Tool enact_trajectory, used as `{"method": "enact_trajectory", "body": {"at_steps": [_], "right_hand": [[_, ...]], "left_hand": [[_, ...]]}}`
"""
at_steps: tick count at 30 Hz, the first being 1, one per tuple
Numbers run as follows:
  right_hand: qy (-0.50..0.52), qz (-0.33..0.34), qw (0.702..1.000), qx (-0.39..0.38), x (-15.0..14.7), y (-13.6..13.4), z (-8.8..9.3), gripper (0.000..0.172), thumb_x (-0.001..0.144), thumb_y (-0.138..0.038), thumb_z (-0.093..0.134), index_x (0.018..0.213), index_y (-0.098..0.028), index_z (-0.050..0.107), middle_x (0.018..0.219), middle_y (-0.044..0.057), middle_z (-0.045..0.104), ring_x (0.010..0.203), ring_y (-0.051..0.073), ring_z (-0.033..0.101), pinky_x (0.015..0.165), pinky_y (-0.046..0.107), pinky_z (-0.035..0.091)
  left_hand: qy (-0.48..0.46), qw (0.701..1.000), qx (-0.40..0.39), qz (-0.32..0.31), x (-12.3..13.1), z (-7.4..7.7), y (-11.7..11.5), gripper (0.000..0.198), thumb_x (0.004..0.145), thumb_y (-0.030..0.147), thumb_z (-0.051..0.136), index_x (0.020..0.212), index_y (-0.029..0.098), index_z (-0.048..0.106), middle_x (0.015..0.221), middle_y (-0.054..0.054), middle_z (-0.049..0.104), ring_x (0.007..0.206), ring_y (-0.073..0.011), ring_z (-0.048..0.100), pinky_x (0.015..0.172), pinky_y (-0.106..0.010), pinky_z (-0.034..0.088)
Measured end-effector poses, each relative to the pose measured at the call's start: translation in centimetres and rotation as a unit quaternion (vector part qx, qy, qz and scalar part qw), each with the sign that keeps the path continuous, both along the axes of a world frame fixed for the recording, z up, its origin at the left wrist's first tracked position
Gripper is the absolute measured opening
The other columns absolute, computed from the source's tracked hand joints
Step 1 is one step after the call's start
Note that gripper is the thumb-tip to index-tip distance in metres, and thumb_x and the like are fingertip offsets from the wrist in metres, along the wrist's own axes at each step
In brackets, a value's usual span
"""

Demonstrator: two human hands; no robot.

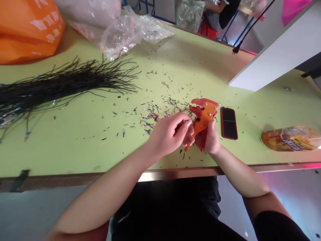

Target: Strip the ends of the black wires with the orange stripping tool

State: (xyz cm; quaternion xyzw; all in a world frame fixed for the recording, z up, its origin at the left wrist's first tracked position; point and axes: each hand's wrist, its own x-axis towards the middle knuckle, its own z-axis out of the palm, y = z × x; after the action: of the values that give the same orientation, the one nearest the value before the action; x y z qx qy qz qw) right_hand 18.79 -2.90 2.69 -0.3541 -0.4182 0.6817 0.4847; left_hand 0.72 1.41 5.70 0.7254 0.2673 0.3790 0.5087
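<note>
My right hand (211, 139) is wrapped round the handles of an orange and red wire stripper (206, 115), whose jaws point up and to the left. Close beside the tool's left side, my left hand (170, 132) is closed, thumb against fingers. Whatever it pinches is too small or too hidden to make out. Behind and left of that hand lies a scatter of short black wire offcuts and blue-ended bits (150, 117). Farther left, a thick bundle of black wires (75, 78) spreads its loose ends toward the middle of the table.
A dark phone with a red edge (228, 123) lies right of the tool. Beyond it is an orange drink bottle (291, 139) on its side. Clear plastic bags (122, 30) and an orange bag (27, 31) occupy the back left. A white panel (276, 47) stands back right; another person's arm (213, 7) shows behind.
</note>
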Motion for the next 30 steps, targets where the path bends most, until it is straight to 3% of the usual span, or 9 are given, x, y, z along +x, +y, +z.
{"method": "enact_trajectory", "body": {"at_steps": [5,11,13,15,20,25,30], "right_hand": [[0.058,-0.023,0.998,-0.001,0.0,0.1,0.7,0.069,0.088,-0.093,0.050,0.082,-0.026,0.064,0.061,0.000,0.054,0.059,0.022,0.061,0.068,0.046,0.067],[0.103,-0.023,0.994,0.013,0.8,0.4,1.1,0.068,0.092,-0.089,0.051,0.087,-0.023,0.064,0.065,-0.001,0.056,0.059,0.019,0.059,0.066,0.041,0.066],[0.116,-0.014,0.993,0.026,0.8,0.4,1.1,0.062,0.096,-0.084,0.052,0.093,-0.023,0.066,0.068,-0.001,0.058,0.059,0.018,0.060,0.065,0.039,0.065],[0.130,0.005,0.991,0.036,0.8,0.4,0.9,0.060,0.098,-0.081,0.053,0.098,-0.022,0.067,0.070,-0.001,0.060,0.059,0.017,0.061,0.065,0.037,0.065],[0.130,0.098,0.986,0.020,1.0,0.3,0.5,0.073,0.092,-0.089,0.055,0.092,-0.017,0.068,0.067,0.001,0.064,0.060,0.018,0.065,0.069,0.038,0.067],[0.119,0.105,0.987,0.024,0.8,0.0,0.7,0.072,0.090,-0.090,0.057,0.092,-0.018,0.068,0.068,0.001,0.065,0.061,0.018,0.066,0.067,0.038,0.066],[0.119,0.098,0.987,0.046,0.8,0.1,0.7,0.070,0.092,-0.087,0.058,0.094,-0.018,0.068,0.069,0.001,0.065,0.064,0.018,0.067,0.069,0.037,0.066]], "left_hand": [[-0.015,1.000,0.009,-0.021,-0.1,0.2,0.2,0.020,0.111,0.031,0.049,0.095,0.021,0.057,0.084,-0.002,0.077,0.062,-0.0103,0.073,0.060,-0.023,0.057],[0.031,0.990,0.127,0.058,-0.2,0.1,0.5,0.017,0.107,0.027,0.054,0.092,0.021,0.062,0.067,0.004,0.064,0.048,-0.0068,0.047,0.048,-0.021,0.036],[0.033,0.987,0.134,0.078,-0.3,0.0,0.6,0.017,0.106,0.028,0.056,0.093,0.021,0.064,0.067,0.004,0.062,0.050,-0.0072,0.046,0.048,-0.021,0.035],[0.032,0.988,0.126,0.088,-0.3,0.0,0.7,0.017,0.107,0.029,0.056,0.095,0.021,0.065,0.070,0.003,0.063,0.053,-0.0082,0.049,0.050,-0.022,0.038],[0.024,0.993,0.087,0.078,-0.4,-0.1,1.0,0.017,0.106,0.030,0.055,0.094,0.022,0.064,0.082,-0.002,0.070,0.063,-0.0116,0.059,0.056,-0.025,0.046],[0.026,0.999,0.005,0.041,-0.2,-0.9,1.2,0.023,0.108,0.038,0.055,0.093,0.023,0.063,0.068,0.000,0.062,0.058,-0.0135,0.056,0.053,-0.026,0.047],[0.002,0.999,-0.023,0.038,-0.2,-0.9,1.3,0.026,0.107,0.042,0.058,0.092,0.022,0.065,0.066,0.001,0.061,0.058,-0.0126,0.058,0.054,-0.025,0.048]]}}
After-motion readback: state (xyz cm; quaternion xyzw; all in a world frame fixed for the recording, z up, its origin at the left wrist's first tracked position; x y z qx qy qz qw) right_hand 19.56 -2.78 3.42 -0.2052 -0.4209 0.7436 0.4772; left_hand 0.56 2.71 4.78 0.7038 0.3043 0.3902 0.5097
